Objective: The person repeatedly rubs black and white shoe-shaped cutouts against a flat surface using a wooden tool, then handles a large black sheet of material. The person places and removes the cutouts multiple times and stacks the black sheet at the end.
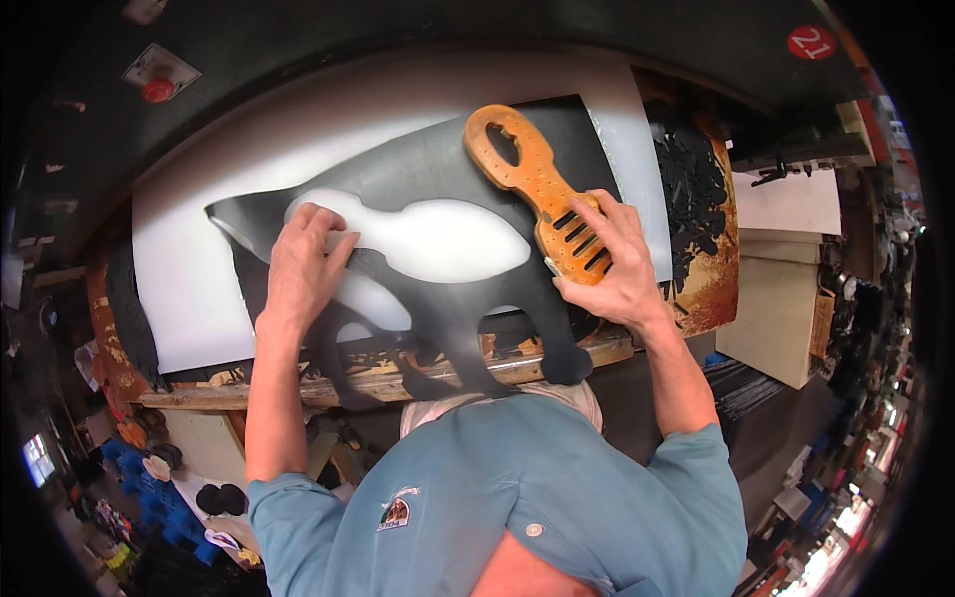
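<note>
My right hand (619,261) grips the slotted end of an orange, shoe-sole-shaped cutting die (532,179). The die has a large opening at its far end and lies over the right part of a black flexible sheet (398,174). Sole-shaped holes are cut through this sheet, and a white board (184,289) shows through the largest. My left hand (306,261) is closed, its fingers pinching the sheet beside the left end of that hole; the fingertips are partly hidden. The sheet's cut, ragged near edge hangs over the wooden table edge (497,370) towards me.
A dark machine beam (398,40) spans the far side, with a red push button (157,91) at its left. Black scraps (691,189) pile up to the right of the board. A pale cabinet (771,298) stands farther right, and blue crates (159,497) are at lower left.
</note>
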The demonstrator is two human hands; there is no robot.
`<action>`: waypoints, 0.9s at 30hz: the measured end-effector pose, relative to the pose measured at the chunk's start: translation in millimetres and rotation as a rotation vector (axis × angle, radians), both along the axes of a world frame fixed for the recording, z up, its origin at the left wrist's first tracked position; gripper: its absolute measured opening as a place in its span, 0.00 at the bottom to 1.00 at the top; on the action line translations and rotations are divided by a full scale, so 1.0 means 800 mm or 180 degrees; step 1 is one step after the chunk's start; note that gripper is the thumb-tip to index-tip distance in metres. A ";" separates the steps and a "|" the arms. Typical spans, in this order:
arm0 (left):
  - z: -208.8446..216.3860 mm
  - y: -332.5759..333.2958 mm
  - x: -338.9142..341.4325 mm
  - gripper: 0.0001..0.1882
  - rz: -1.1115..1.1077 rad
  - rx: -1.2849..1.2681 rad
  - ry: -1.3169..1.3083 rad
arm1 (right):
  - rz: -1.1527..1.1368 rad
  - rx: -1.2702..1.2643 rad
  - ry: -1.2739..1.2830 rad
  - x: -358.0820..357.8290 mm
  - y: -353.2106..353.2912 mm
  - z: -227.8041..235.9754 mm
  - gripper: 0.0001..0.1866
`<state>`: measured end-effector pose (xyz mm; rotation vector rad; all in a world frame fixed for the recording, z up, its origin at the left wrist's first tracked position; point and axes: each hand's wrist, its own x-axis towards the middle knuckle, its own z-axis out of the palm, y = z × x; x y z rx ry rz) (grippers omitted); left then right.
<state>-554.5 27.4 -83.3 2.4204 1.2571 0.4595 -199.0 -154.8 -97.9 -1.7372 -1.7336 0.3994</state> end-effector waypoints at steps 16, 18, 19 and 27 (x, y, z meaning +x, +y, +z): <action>-0.087 0.026 0.158 0.26 0.0023 -0.0331 -0.2035 | 0.0689 0.0302 -0.0393 0.052 0.036 -0.021 0.48; -0.089 0.023 0.161 0.28 -0.0085 0.0123 -0.1368 | 0.0260 0.0249 -0.0283 0.057 0.005 -0.023 0.50; -0.090 0.022 0.163 0.29 -0.0164 0.0383 -0.1075 | 0.0025 0.0258 -0.0129 0.056 -0.009 -0.026 0.50; -0.089 0.024 0.156 0.27 -0.0042 -0.0660 -0.2455 | -0.0495 0.0571 0.0203 0.051 -0.037 -0.053 0.52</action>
